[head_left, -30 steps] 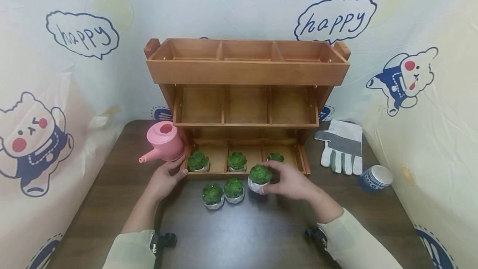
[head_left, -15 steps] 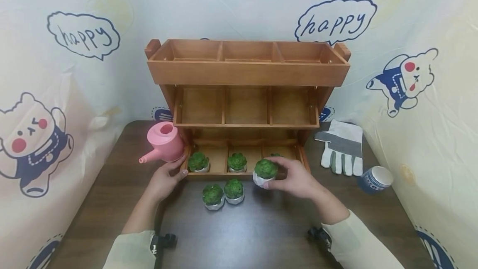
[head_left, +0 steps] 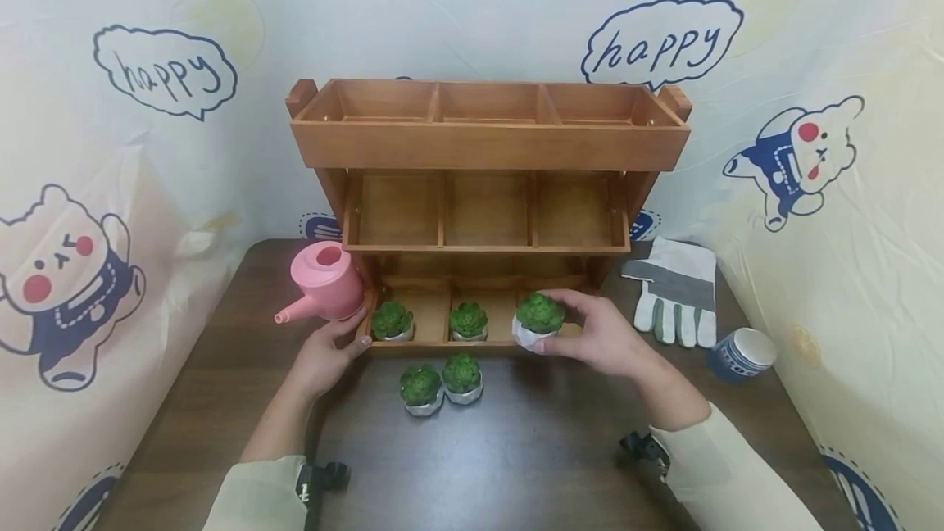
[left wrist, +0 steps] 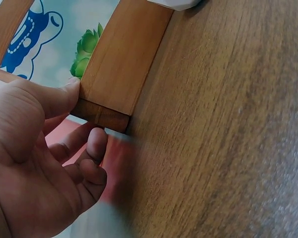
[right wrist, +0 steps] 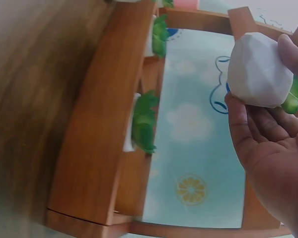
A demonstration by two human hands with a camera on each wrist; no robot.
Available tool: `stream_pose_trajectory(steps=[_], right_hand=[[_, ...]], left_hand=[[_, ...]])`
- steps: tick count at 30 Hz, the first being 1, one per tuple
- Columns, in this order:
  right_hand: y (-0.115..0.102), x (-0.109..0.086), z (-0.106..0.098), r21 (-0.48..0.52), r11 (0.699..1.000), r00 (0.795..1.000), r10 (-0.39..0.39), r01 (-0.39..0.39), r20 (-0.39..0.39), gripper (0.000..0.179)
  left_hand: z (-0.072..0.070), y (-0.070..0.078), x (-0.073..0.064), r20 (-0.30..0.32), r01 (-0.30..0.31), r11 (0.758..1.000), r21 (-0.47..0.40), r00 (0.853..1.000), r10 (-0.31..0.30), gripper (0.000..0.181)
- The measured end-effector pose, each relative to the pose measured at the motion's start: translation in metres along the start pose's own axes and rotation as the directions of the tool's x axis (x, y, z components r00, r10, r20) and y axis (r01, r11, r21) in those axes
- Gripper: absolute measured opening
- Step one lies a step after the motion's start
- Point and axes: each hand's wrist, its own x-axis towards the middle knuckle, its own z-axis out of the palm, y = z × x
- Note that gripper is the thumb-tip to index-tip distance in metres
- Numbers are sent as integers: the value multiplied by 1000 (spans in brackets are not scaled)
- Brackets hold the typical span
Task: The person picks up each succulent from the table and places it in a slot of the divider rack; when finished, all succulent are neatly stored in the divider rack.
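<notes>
My right hand (head_left: 601, 334) pinches a small potted succulent (head_left: 541, 314) by its white faceted pot (right wrist: 260, 69), in front of the bottom tier's right compartment. With thumb and fingers, my left hand (head_left: 328, 359) grips the front left corner of the three-tier wooden planter shelf (head_left: 490, 146); the left wrist view shows the thumb on the end of the front board (left wrist: 121, 59). Potted succulents stand in the bottom tier's left (head_left: 392, 319) and middle (head_left: 468, 319) compartments. Another succulent (right wrist: 144, 121), in the right compartment, is hidden by the held one in the head view.
Two more potted succulents (head_left: 420, 388) (head_left: 462, 377) stand side by side on the dark table before the shelf. A pink watering can (head_left: 324, 277) is left of the shelf. To the right lie a work glove (head_left: 674, 289) and a blue-and-white can (head_left: 741, 353).
My right hand has carried the potted succulent right and toward the shelf, from over the table to the bottom tier's front edge. The left hand has kept its place on the corner.
</notes>
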Motion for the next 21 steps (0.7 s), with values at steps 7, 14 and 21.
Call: stream_pose_trajectory(steps=[7, 14, 21], right_hand=[[-8, 3, -9, 0, 1000, 999, -5, 5, -49, 65], [-21, 5, -18, -23, 1000, 995, 8, -10, -95, 69], [-32, 9, -31, -19, 1000, 991, 11, -14, -137, 69]], left_hand=[[0, 1, -2, 5, 9, 1000, -5, 1000, -9, 68], [0, 0, -3, 3, 13, 1000, -12, 1000, -13, 69], [0, -2, -2, -2, -3, 1000, -7, 1000, 3, 68]])
